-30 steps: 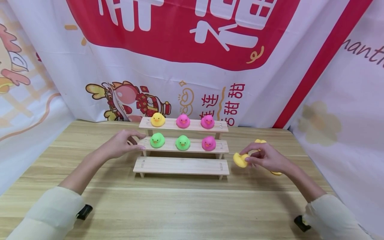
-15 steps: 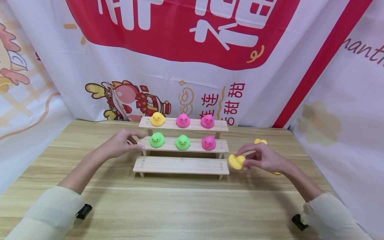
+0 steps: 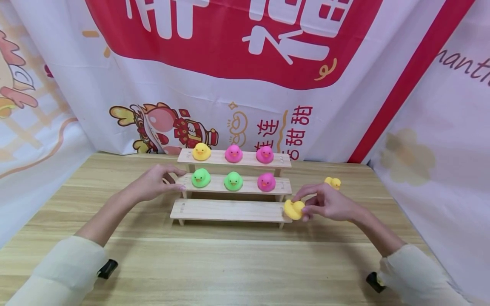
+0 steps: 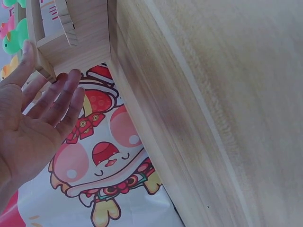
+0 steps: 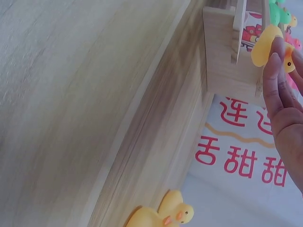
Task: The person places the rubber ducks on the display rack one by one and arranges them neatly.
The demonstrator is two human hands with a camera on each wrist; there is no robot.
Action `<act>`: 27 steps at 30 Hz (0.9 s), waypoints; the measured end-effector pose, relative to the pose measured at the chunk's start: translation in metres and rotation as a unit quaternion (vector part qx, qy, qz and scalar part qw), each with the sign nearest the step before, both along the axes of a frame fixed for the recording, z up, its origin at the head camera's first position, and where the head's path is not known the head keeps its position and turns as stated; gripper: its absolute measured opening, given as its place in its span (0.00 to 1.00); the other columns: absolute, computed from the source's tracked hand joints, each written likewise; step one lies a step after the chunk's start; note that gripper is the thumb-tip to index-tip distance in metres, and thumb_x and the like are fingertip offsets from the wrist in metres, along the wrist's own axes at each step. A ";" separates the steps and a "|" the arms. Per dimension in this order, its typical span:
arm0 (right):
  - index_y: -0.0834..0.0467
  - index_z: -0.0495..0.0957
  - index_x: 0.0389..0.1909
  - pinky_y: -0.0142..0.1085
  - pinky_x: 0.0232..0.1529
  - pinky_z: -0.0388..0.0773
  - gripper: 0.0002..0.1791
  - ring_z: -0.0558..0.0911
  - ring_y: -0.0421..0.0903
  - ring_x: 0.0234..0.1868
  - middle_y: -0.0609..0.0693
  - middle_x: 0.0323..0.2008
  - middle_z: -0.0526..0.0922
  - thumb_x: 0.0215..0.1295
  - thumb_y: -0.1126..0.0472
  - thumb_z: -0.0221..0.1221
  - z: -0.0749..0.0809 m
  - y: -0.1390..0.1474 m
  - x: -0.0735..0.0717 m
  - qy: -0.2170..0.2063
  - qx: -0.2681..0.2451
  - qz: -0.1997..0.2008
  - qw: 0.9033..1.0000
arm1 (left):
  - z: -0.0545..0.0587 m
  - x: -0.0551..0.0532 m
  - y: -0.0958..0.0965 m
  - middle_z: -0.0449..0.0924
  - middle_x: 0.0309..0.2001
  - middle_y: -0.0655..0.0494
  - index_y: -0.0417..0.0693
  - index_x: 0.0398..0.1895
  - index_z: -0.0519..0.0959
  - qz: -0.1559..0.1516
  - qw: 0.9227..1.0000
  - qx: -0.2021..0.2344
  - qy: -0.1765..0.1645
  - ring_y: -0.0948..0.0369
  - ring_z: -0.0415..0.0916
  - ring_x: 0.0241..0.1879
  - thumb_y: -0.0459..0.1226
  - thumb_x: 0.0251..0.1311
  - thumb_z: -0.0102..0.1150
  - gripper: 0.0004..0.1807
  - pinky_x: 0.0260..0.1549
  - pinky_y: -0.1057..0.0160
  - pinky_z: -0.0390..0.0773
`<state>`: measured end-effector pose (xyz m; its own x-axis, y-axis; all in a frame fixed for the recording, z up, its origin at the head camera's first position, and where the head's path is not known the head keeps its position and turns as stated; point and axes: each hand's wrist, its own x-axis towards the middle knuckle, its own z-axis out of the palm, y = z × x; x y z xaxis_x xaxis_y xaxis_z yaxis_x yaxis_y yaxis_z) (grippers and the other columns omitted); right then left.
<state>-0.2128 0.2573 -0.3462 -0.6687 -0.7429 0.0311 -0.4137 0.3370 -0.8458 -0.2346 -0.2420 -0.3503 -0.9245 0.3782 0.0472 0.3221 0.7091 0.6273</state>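
Observation:
A three-tier wooden display stand (image 3: 229,211) is at the middle of the table. My left hand (image 3: 155,185) grips the left end of its middle shelf, the thumb (image 4: 27,52) on top and the fingers bent below. A yellow rubber duck (image 3: 292,210) is pinched between the thumb and fingers of my right hand (image 3: 329,203), overlapping the right end of the bottom shelf in the head view. On the top shelf sit a yellow duck (image 3: 201,151) and two pink ones. The middle shelf carries two green ducks (image 3: 233,181) and a pink duck (image 3: 266,182). Nothing stands on the bottom shelf.
More yellow ducks (image 3: 333,182) lie on the table (image 3: 237,267) to the right, partly behind my right hand; the right wrist view shows two, close together (image 5: 146,218). A printed cloth (image 3: 214,97) hangs just behind the stand, with further cloth at both sides.
My right hand has carried the yellow duck leftward, from beside the stand to the bottom shelf's right end, and the duck has turned in its grip. My left hand has stayed put.

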 end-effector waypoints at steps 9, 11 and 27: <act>0.66 0.81 0.54 0.44 0.35 0.88 0.13 0.87 0.53 0.31 0.63 0.48 0.81 0.70 0.72 0.63 -0.003 -0.011 0.001 -0.002 -0.004 0.011 1.000 | 0.000 0.000 0.000 0.82 0.57 0.36 0.34 0.61 0.80 -0.002 1.000 0.001 0.004 0.51 0.84 0.46 0.41 0.63 0.73 0.28 0.44 0.52 0.86; 0.66 0.81 0.54 0.44 0.35 0.88 0.14 0.87 0.54 0.31 0.63 0.48 0.81 0.70 0.72 0.63 -0.004 -0.013 0.000 0.001 -0.006 0.014 1.000 | 0.001 -0.001 0.000 0.82 0.57 0.36 0.34 0.61 0.80 -0.003 1.000 0.000 0.005 0.50 0.84 0.46 0.41 0.63 0.73 0.28 0.45 0.52 0.86; 0.62 0.82 0.55 0.40 0.37 0.88 0.14 0.87 0.51 0.34 0.57 0.50 0.82 0.70 0.72 0.62 -0.001 -0.042 0.000 0.001 0.019 0.018 1.000 | -0.003 0.000 -0.002 0.81 0.59 0.34 0.33 0.61 0.79 -0.007 1.000 0.023 0.015 0.48 0.84 0.47 0.38 0.62 0.74 0.27 0.49 0.48 0.85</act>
<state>-0.2126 0.2149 -0.3472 -0.6421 -0.7666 0.0030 -0.4275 0.3548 -0.8315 -0.2351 -0.2444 -0.3533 -0.9173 0.3873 0.0927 0.3505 0.6748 0.6495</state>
